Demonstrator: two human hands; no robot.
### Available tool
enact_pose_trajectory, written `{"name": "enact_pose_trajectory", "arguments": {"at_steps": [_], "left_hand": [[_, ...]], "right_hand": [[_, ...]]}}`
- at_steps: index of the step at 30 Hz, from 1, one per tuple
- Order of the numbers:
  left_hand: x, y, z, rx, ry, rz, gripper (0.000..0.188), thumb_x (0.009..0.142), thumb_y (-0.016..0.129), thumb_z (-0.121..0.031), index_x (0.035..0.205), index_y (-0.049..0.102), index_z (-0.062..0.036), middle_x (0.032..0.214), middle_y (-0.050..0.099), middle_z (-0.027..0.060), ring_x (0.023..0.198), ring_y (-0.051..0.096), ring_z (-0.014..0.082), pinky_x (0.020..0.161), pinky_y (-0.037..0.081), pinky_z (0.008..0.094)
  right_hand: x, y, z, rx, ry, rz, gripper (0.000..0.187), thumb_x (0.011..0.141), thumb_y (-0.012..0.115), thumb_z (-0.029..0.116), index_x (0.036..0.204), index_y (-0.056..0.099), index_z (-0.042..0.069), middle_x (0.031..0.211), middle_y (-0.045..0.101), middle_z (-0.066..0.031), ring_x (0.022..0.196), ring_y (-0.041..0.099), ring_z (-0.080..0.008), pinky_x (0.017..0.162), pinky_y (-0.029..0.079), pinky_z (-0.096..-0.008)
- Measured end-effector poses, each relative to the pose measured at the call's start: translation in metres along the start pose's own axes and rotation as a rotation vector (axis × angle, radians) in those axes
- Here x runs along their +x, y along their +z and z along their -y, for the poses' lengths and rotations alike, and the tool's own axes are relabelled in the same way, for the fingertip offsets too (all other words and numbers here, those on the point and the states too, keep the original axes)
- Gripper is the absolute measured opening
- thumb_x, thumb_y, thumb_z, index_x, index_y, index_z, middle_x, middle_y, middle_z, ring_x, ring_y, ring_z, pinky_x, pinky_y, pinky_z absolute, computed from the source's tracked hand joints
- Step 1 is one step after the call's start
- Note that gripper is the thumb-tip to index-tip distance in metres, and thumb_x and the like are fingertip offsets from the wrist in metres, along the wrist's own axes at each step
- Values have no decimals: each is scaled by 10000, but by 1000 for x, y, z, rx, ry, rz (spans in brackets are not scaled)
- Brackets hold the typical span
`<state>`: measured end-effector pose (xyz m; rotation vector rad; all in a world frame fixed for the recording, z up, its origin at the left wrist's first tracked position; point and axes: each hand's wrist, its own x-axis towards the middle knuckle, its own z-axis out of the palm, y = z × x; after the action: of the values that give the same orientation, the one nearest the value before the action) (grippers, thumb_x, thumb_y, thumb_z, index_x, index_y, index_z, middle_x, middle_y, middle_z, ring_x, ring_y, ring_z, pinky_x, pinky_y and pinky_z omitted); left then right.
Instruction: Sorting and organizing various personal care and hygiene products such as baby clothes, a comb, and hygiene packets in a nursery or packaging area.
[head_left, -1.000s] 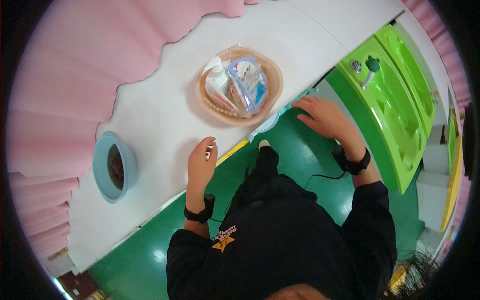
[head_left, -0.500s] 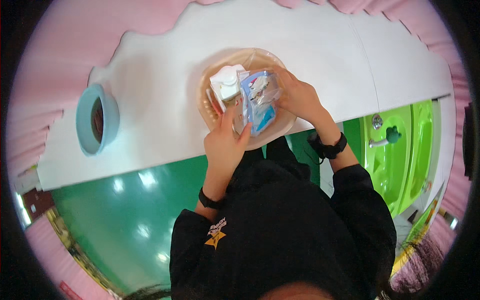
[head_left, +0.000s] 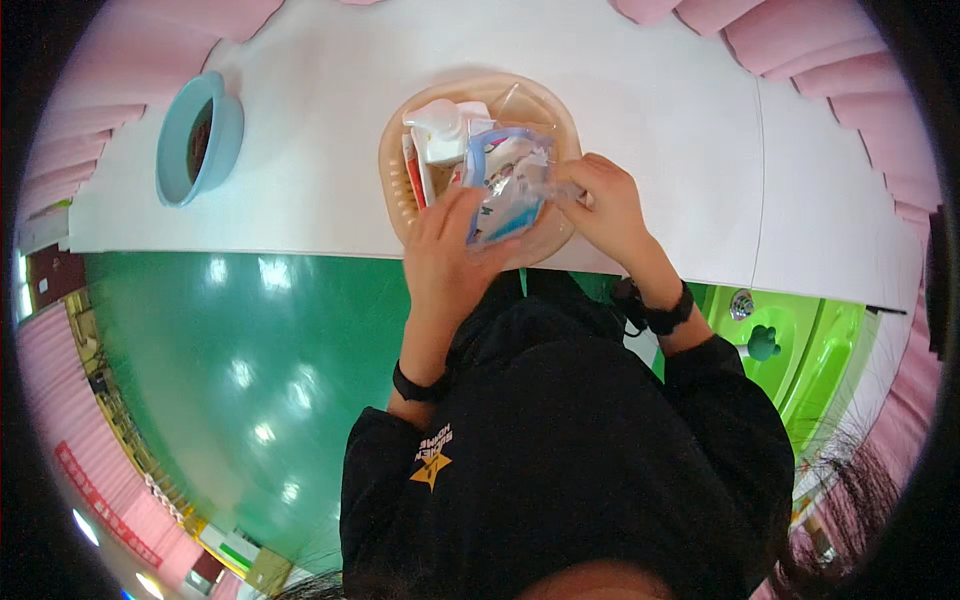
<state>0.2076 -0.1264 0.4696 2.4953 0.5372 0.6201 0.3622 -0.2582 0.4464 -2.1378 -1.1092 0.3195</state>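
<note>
Both my hands pinch the clear blue-edged pouch [head_left: 505,190] over the beige basket [head_left: 560,115] on the white tabletop [head_left: 300,170], left hand [head_left: 445,245] at its lower edge, right hand [head_left: 605,200] at its side; it looks light, floppy and slick, best gripped along the stiffer blue rim.

1. You wear a black long-sleeved top, its sleeves pushed up the forearms
2. Its chest carries a small yellow star emblem beside pale lettering
3. Your left hand [head_left: 447,262] has a plain black band at the wrist
4. Your right hand [head_left: 605,205] has a thicker black watch-like strap
</note>
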Motion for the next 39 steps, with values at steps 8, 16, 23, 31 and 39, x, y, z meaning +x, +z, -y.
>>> {"name": "enact_pose_trajectory", "arguments": {"at_steps": [8,16,23,31,39], "left_hand": [[-64,-10,15,-845,-694,90,132,793,616,-24,915,653,10,822,658,80,727,638,199,628,533,293],[-96,-38,50,-1178,-979,-222,202,873,522,-132,915,620,40,843,629,93,710,617,160,546,552,295],[-96,-36,62,-1066,-997,-228,223,893,487,-122,989,605,41,844,629,91,695,623,166,559,545,287],[-105,-56,71,-1157,-1009,-352,335,839,442,-50,1157,539,-5,967,611,93,842,618,198,642,553,333],[-144,-109,118,-1030,-682,-377,261,807,411,-129,920,602,7,944,598,68,907,538,146,822,399,259]], "right_hand": [[2,-10,8,136,-19,234,262,737,631,192,991,603,139,877,634,-87,709,610,-242,640,481,-348],[41,14,-21,-76,-3,154,447,746,646,240,1159,519,126,1096,587,-119,859,613,-260,734,481,-350],[48,10,-19,-161,139,262,327,751,638,216,1051,568,106,1005,606,-106,792,613,-261,701,476,-351],[33,2,31,24,-33,1,274,758,634,134,1030,599,119,920,634,-83,628,579,-203,580,461,-297],[22,49,134,103,-405,559,225,795,606,126,1015,599,78,896,632,-67,620,559,-170,567,447,-276]]}}
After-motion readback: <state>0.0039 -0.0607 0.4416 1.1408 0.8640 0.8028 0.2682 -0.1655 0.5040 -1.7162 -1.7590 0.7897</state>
